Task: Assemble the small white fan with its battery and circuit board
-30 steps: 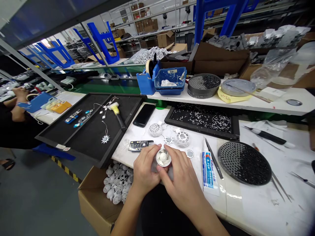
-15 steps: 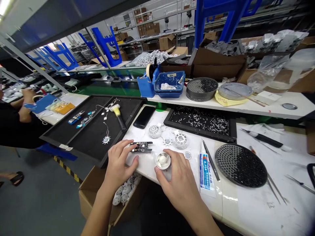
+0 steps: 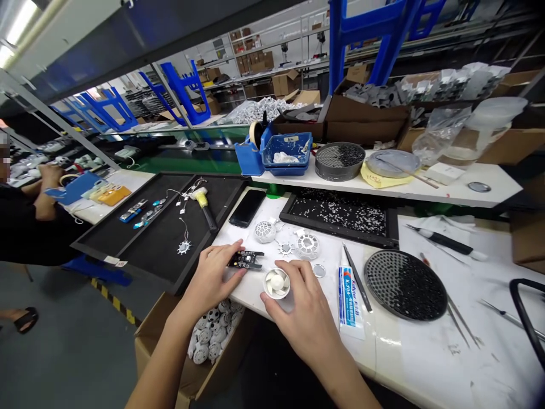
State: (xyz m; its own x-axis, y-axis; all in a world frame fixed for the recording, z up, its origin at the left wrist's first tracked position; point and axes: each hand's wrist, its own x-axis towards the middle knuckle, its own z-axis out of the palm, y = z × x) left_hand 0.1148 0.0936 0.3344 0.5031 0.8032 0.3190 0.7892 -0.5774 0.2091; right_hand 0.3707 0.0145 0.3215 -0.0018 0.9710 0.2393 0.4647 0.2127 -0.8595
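Cup (image 3: pixel 276 283), white and round with curved vanes about a knob, is in the right hand (image 3: pixel 304 309) near the front edge of the table (image 3: pixel 430 363); its open side faces up, probably so that the vanes and knob can be seen while the grip bears only on the wall. Beyond it lie two pierced domes (image 3: pixel 264 230) (image 3: pixel 307 246), a star-shaped piece (image 3: pixel 286 248) between them, and a small disc (image 3: pixel 319 270); these small parts sit within short reach, which seems handy for close work. The board (image 3: pixel 247 259) lies crosswise left of the cup, its forked end towards it; the left hand (image 3: pixel 215 272) is at the other end, leaving the fork uncovered. The tube (image 3: pixel 349 301) and tweezers (image 3: pixel 361 284) are side by side to the right, likely set there to be near the right hand yet out of its way.

The right hand is part closed, thumb on the cup's near left side and fingers curled round its far right side; this holds it across its width, palm off to the right, with the forearm rising from the lower right. The left hand is partly open, fingers reaching over the board's far edge and thumb by its near edge; whether they have closed on it, one cannot tell; its forearm slants up from the lower left, the palm turned inward.
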